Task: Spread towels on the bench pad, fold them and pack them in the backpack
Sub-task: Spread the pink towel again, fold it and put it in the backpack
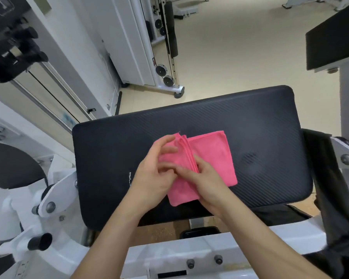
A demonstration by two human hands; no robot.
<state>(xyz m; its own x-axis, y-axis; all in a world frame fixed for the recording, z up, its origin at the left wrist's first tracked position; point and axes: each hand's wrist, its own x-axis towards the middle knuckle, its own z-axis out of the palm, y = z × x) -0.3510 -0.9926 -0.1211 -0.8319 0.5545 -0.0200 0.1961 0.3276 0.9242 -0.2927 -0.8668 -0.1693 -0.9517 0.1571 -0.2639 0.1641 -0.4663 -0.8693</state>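
Pink microfibre towel (210,158): folded into several layers, lying a little left of centre on the black, ribbed, round-cornered bench pad that serves as worktop (260,127). The stacked fold edges run far-to-near down the towel's middle. The right half lies flat with clean, straight far and right edges. The left half is under the hands.

Left hand (153,178): over the towel's left flap, fingers (166,150) curled and slightly spread, gripping the flap, tips close to the stacked edges. Thumb is hidden.

Right hand (206,184): resting on the towel's near middle, fingers (184,171) bent and pointing left, touching the left hand. Cannot tell whether they pinch the layers or only press on them.

Open room: bare pad surface shows on all sides of the towel, most of it to the right and along the far edge. The towel's near left corner is close to the pad's near edge but does not overhang it.

Surroundings:
- White steel machine frame with bolts (169,256) just beside the near edge.
- Black fabric item (326,178) draped at the pad's right end; what it is cannot be told.
- Black rounded cushion (8,164) at left, apart from the pad.
- Pale beige floor (240,57) beyond the far edge.
- White cable machine with black pulleys (163,73) stands far left.
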